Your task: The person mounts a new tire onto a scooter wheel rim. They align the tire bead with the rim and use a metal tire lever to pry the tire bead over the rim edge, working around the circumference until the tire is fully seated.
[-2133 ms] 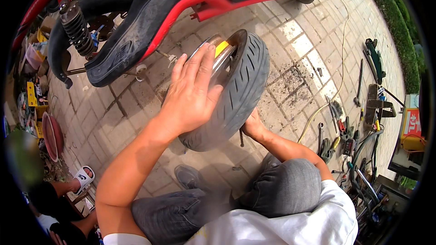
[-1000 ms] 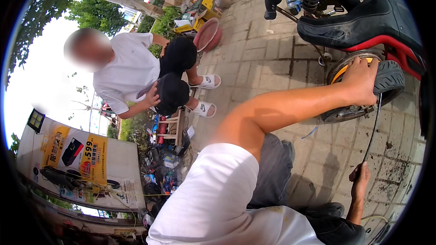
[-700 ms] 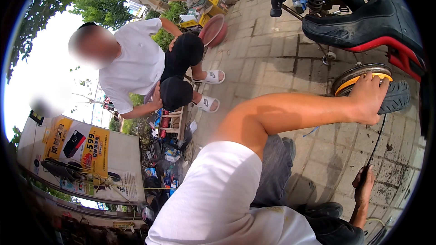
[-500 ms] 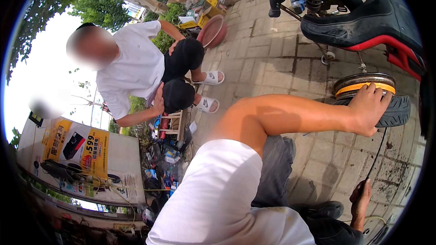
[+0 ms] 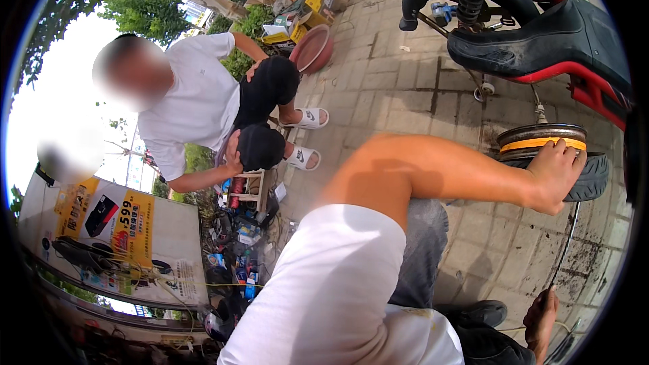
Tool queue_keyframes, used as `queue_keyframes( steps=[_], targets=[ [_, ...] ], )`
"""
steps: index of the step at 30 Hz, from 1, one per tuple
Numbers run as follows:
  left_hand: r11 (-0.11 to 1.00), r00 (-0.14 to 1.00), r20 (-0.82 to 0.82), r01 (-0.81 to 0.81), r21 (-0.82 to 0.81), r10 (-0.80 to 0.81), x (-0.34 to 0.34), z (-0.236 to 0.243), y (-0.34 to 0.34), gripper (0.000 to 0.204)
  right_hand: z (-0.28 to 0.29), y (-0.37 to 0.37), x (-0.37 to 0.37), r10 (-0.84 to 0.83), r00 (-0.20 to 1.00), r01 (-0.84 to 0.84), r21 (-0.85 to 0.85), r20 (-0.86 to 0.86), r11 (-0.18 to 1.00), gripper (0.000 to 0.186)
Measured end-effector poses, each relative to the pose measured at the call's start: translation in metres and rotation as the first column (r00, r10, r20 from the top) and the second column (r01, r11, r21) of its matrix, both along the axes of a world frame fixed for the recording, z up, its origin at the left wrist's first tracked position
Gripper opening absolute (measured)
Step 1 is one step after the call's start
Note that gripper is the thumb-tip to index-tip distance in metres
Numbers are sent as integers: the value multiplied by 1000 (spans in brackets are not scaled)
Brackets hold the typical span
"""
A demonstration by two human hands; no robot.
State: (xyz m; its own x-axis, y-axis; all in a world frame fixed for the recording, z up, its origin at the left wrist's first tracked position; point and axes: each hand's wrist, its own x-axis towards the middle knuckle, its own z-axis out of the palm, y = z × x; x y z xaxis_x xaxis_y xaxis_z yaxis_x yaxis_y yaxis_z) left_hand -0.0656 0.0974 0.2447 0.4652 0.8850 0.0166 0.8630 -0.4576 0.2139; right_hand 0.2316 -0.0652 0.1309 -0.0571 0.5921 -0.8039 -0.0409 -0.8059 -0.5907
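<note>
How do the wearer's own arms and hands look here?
The left arm has a short, loose white sleeve ending above the elbow; its forearm is bare. The left hand and right hand wear no gloves. The right sleeve can't be seen.

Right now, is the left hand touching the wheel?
Touching: the head view shows the left hand on the wheel, its fingers bent over the yellow strip.

We've got tire (image 5: 591, 177) right, scooter (image 5: 534, 53) far right beyond it, person (image 5: 193, 94) left, basin (image 5: 313, 51) far side between person and scooter.
</note>
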Motion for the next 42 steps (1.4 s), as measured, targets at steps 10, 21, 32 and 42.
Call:
queue_keyframes(
  steps=[10,21,32,42],
  targets=[
    [1000,998,54,-17,13,16,-2,-5,-2,93,30,10,18,82,995,-85,-43,-65,995,47],
    [976,991,118,44,211,-70,5,-23,1,94,-42,-10,-22,67,997,-78,350,43,933,31],
    [966,946,246,161,202,-209,15,-33,-1,110,-61,-22,-33,-91,996,82,350,9,933,32],
    [977,925,318,176,122,-206,21,-17,-10,93,27,-4,-11,274,958,-279,59,80,959,50]
  ],
)
